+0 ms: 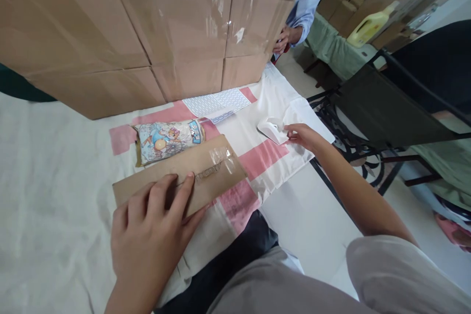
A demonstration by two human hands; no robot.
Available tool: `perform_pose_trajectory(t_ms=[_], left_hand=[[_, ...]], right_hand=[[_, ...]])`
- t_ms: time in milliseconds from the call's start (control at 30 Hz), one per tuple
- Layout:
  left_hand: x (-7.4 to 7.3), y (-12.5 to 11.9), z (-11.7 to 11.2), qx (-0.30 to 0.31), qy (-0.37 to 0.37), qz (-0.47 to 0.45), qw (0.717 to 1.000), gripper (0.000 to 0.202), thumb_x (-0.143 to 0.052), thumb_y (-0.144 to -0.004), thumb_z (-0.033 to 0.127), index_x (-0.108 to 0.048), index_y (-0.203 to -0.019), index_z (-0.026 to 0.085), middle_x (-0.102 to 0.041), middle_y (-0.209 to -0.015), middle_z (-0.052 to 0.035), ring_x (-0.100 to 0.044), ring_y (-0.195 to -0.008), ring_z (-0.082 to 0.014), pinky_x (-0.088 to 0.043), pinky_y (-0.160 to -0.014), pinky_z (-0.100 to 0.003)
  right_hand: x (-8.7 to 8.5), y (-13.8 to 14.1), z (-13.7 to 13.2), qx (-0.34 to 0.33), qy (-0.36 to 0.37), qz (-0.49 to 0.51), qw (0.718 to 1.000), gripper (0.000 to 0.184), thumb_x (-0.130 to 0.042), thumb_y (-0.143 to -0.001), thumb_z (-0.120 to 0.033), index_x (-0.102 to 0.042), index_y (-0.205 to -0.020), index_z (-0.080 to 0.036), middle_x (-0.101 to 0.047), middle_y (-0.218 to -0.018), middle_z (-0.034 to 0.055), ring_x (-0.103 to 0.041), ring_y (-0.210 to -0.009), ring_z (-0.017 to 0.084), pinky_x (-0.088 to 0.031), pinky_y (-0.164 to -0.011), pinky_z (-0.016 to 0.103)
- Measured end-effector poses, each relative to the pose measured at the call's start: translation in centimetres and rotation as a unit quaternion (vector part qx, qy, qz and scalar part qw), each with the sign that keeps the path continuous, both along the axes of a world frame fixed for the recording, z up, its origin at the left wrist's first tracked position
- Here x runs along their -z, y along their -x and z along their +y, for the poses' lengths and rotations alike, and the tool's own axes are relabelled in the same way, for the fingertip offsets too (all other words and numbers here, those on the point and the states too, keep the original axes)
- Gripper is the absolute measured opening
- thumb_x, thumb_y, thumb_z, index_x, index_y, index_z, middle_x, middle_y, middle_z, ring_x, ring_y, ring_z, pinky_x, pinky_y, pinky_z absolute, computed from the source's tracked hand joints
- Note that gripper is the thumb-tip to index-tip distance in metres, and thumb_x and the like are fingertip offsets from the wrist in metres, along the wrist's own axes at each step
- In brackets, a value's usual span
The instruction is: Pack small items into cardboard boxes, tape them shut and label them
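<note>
My left hand (pixel 152 228) lies over a small flat cardboard box (pixel 217 154), its fingers across the top and the thumb along the near edge. Clear tape and a printed strip show on the box's right part. Out to the right, the fingertips of my right hand (pixel 300 136) pinch the end of a white plastic thing (pixel 273 128), which looks like a tape dispenser and rests on the cloth. Right behind the small box is a plump printed bag (pixel 167 140) with a cartoon figure on it.
A tall wall of taped cardboard boxes (pixel 184 29) stands at the back of the table. Another person's hand (pixel 282 41) touches its right side. Pink-and-white patterned cloth (pixel 265 157) covers this side. A dark folding chair (pixel 382 103) and a yellow jug (pixel 371 27) are farther right.
</note>
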State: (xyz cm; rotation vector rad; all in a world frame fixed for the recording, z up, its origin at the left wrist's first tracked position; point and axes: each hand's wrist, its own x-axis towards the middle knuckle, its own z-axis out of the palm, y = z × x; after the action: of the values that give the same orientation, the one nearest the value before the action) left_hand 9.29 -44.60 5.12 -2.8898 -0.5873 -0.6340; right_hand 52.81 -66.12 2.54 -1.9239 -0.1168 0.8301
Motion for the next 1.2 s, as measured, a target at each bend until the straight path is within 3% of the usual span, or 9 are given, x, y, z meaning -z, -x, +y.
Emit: perform_pose_trajectory(t_ms=[400, 600, 733, 867, 1200], left_hand=[[-0.4, -0.3, -0.2, -0.016, -0.009, 0.026, 1.000, 0.071, -0.069, -0.095, 0.060, -0.050, -0.157, 0.031, -0.071, -0.131, -0.0138, -0.062, -0.110, -0.0372, -0.039, -0.084, -0.045], [-0.5, -0.3, -0.1, -0.016, 0.017, 0.020, 1.000, 0.070, -0.072, -0.093, 0.059, -0.053, -0.155, 0.032, -0.071, -0.131, -0.0129, -0.061, -0.110, -0.0374, -0.037, -0.083, -0.044], [-0.5, -0.3, -0.2, -0.010, -0.004, 0.011, 1.000, 0.067, -0.071, -0.094, 0.060, -0.056, -0.152, 0.029, -0.070, -0.131, -0.0137, -0.061, -0.111, -0.0374, -0.038, -0.083, -0.044], [-0.6, -0.4, -0.3, -0.016, -0.021, 0.012, 1.000, 0.062, -0.069, -0.095, 0.059, -0.060, -0.147, 0.026, -0.070, -0.130, -0.0147, -0.060, -0.111, -0.0373, -0.039, -0.085, -0.045], [-0.9, -0.6, -0.4, 0.001, -0.049, -0.002, 0.999, 0.057, -0.069, -0.096, 0.058, -0.066, -0.139, 0.021, -0.072, -0.125, -0.0153, -0.062, -0.107, -0.0355, -0.037, -0.083, -0.043]], right_hand=[[0.9, -0.4, -1.4, -0.021, -0.072, 0.030, 0.997, 0.034, -0.097, -0.060, -0.037, -0.072, -0.076, -0.021, -0.065, -0.073, 0.0013, -0.065, -0.074, 0.018, -0.069, -0.082, 0.039], [0.9, -0.2, -2.1, -0.058, -0.110, -0.007, 0.992, 0.040, -0.102, -0.057, -0.042, -0.075, -0.073, -0.017, -0.075, -0.099, 0.0063, -0.068, -0.074, 0.015, -0.068, -0.078, 0.038], [0.6, 0.3, -2.6, -0.058, -0.131, 0.005, 0.990, 0.046, -0.103, -0.055, -0.047, -0.077, -0.080, -0.018, -0.074, -0.089, 0.0055, -0.072, -0.073, 0.020, -0.069, -0.076, 0.044], [0.4, 0.8, -2.7, -0.048, -0.150, 0.006, 0.988, 0.051, -0.103, -0.055, -0.052, -0.077, -0.084, -0.020, -0.074, -0.084, 0.0042, -0.076, -0.077, 0.023, -0.068, -0.075, 0.040], [0.5, 0.3, -2.2, 0.015, -0.179, -0.066, 0.981, 0.050, -0.103, -0.053, -0.052, -0.073, -0.077, -0.021, -0.072, -0.087, -0.0008, -0.071, -0.071, 0.013, -0.067, -0.073, 0.032]])
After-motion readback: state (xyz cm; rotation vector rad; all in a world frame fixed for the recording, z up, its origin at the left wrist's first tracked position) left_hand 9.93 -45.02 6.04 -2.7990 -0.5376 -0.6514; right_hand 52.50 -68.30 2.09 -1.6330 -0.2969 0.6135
